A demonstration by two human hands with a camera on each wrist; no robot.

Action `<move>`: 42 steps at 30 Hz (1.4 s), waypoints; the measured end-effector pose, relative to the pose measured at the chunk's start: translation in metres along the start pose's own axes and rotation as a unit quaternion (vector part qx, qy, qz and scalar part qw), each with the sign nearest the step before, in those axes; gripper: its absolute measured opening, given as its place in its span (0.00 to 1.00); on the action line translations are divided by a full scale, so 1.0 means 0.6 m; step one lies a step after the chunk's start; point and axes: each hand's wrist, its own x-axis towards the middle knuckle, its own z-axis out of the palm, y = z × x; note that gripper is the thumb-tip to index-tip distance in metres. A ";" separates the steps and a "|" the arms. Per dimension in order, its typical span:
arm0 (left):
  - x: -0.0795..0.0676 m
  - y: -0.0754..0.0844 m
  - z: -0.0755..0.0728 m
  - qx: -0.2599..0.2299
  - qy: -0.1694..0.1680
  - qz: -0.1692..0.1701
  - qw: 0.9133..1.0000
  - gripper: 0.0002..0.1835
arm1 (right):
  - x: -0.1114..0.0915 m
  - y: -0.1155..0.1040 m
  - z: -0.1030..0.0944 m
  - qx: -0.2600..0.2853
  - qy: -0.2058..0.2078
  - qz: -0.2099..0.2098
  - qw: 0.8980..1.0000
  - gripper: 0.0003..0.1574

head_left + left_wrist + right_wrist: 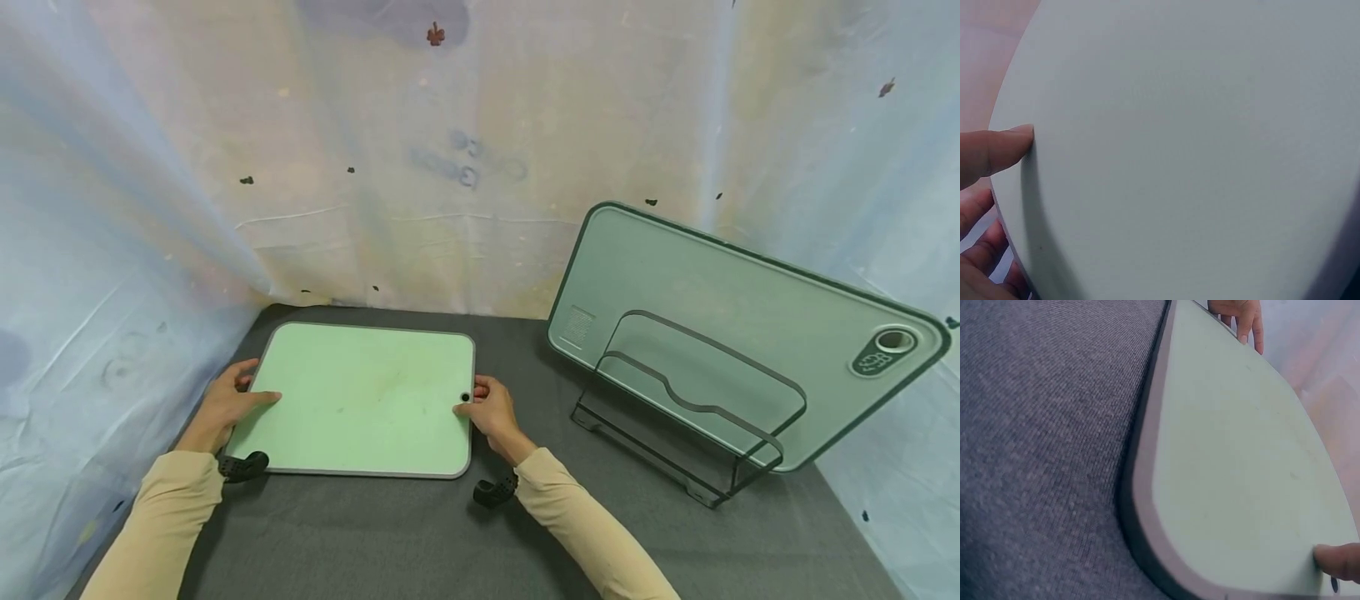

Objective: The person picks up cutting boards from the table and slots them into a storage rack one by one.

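Observation:
A light green cutting board with a grey rim and a small hole near its right edge lies at the left of the table. My left hand grips its left edge, thumb on the top face and fingers at the side, partly hidden by the board. On the opposite edge my right hand pinches the board beside the hole. In the right wrist view that thumb presses on the top face, and the board's near corner shows a dark side above the cloth.
To the right, a larger green board with a dark rim and a ringed hole leans tilted in a black wire rack. A dark grey cloth covers the table. Pale patterned curtains hang behind and at both sides.

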 end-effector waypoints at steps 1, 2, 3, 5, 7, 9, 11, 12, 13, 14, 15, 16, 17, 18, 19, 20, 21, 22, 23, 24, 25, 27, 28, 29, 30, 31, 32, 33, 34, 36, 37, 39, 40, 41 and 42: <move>-0.001 0.002 0.001 -0.001 0.002 0.000 1.000 0.48 | 0.000 0.000 -0.001 0.005 0.001 0.001 1.000 0.39; -0.001 0.003 0.001 -0.003 0.001 0.000 1.000 0.48 | 0.000 0.001 -0.002 0.010 0.003 0.001 1.000 0.38; -0.001 0.004 0.001 -0.004 -0.002 -0.001 1.000 0.48 | 0.000 0.002 -0.003 0.015 0.005 0.002 1.000 0.38; -0.001 0.006 0.002 -0.006 -0.004 -0.005 1.000 0.48 | 0.000 0.003 -0.006 0.024 0.009 0.003 1.000 0.37; -0.001 0.007 0.003 -0.007 -0.007 -0.007 1.000 0.48 | 0.001 0.004 -0.009 0.034 0.012 0.003 0.999 0.35; 0.000 0.009 0.005 -0.005 -0.010 -0.010 1.000 0.48 | 0.003 0.005 -0.012 0.044 0.015 0.005 0.999 0.35; 0.001 0.011 0.007 -0.003 -0.009 -0.010 1.000 0.48 | 0.004 0.006 -0.016 0.054 0.019 0.006 0.998 0.33; 0.001 0.012 0.009 -0.002 -0.008 -0.010 1.000 0.48 | 0.005 0.007 -0.017 0.056 0.022 0.007 0.998 0.33; 0.001 0.014 0.010 0.001 -0.006 -0.008 1.000 0.48 | 0.006 0.007 -0.019 0.057 0.026 0.008 0.998 0.32; 0.002 0.015 0.011 0.003 -0.004 -0.005 1.000 0.49 | 0.006 0.007 -0.021 0.057 0.030 0.010 0.998 0.31; 0.002 0.017 0.013 0.005 0.000 -0.001 1.000 0.49 | 0.007 0.008 -0.022 0.055 0.035 0.011 0.998 0.31; 0.003 0.018 0.014 0.008 0.005 0.004 1.000 0.49 | 0.007 0.007 -0.024 0.055 0.039 0.011 0.998 0.30; 0.004 0.019 0.016 0.008 0.009 0.009 1.000 0.48 | 0.007 0.007 -0.026 0.053 0.044 0.011 0.998 0.30; 0.005 0.020 0.017 0.008 0.014 0.014 1.000 0.48 | 0.007 0.006 -0.027 0.053 0.047 0.011 0.997 0.30; 0.006 0.021 0.019 0.008 0.019 0.019 1.000 0.48 | 0.006 0.005 -0.029 0.053 0.050 0.010 0.997 0.29; 0.006 0.023 0.020 0.005 0.023 0.024 0.999 0.48 | 0.006 0.004 -0.031 0.054 0.052 0.009 0.997 0.29; 0.007 0.024 0.022 0.002 0.027 0.027 0.999 0.47 | 0.005 0.004 -0.033 0.055 0.055 0.007 0.997 0.29; 0.007 0.026 0.023 -0.003 0.030 0.030 0.999 0.47 | 0.005 0.003 -0.035 0.056 0.056 0.005 0.997 0.28; 0.007 0.028 0.025 -0.006 0.033 0.033 0.999 0.47 | 0.004 0.002 -0.038 0.056 0.058 0.004 0.997 0.28; 0.007 0.030 0.026 -0.008 0.037 0.035 0.999 0.46 | 0.004 0.001 -0.041 0.057 0.060 0.002 0.997 0.28; 0.007 0.033 0.028 -0.011 0.040 0.038 0.998 0.46 | 0.003 -0.001 -0.043 0.058 0.062 0.001 0.996 0.28; 0.007 0.038 0.030 -0.014 0.045 0.044 0.998 0.46 | 0.002 -0.004 -0.050 0.064 0.066 0.001 0.996 0.29; 0.007 0.041 0.031 -0.015 0.047 0.047 0.998 0.46 | 0.001 -0.006 -0.053 0.067 0.068 0.000 0.995 0.28; 0.007 0.044 0.032 -0.016 0.048 0.051 0.997 0.45 | 0.000 -0.009 -0.056 0.071 0.070 0.000 0.995 0.29; 0.007 0.047 0.032 -0.017 0.049 0.054 0.997 0.45 | -0.001 -0.011 -0.059 0.074 0.072 -0.001 0.995 0.29; 0.007 0.050 0.033 -0.018 0.049 0.057 0.997 0.45 | -0.003 -0.014 -0.062 0.078 0.074 -0.001 0.994 0.29; 0.007 0.054 0.034 -0.018 0.049 0.059 0.997 0.45 | -0.004 -0.017 -0.065 0.082 0.076 -0.001 0.994 0.29; 0.007 0.058 0.034 -0.018 0.050 0.061 0.997 0.45 | -0.005 -0.019 -0.069 0.083 0.078 -0.003 0.993 0.29; 0.007 0.062 0.035 -0.019 0.051 0.062 0.997 0.45 | -0.006 -0.022 -0.073 0.086 0.079 -0.006 0.993 0.29; 0.008 0.070 0.037 -0.016 0.056 0.064 0.996 0.45 | -0.008 -0.028 -0.081 0.090 0.081 -0.013 0.993 0.29; 0.008 0.074 0.038 -0.013 0.059 0.064 0.996 0.44 | -0.009 -0.031 -0.086 0.093 0.081 -0.016 0.992 0.29; 0.008 0.084 0.041 -0.012 0.067 0.066 0.996 0.44 | -0.012 -0.037 -0.095 0.097 0.081 -0.025 0.992 0.29; 0.008 0.089 0.042 -0.011 0.071 0.067 0.995 0.43 | -0.012 -0.041 -0.100 0.099 0.081 -0.028 0.991 0.29; 0.007 0.094 0.043 -0.010 0.075 0.069 0.995 0.43 | -0.013 -0.044 -0.105 0.098 0.082 -0.032 0.991 0.29; 0.007 0.099 0.044 -0.009 0.078 0.070 0.994 0.43 | -0.014 -0.047 -0.110 0.100 0.083 -0.036 0.991 0.29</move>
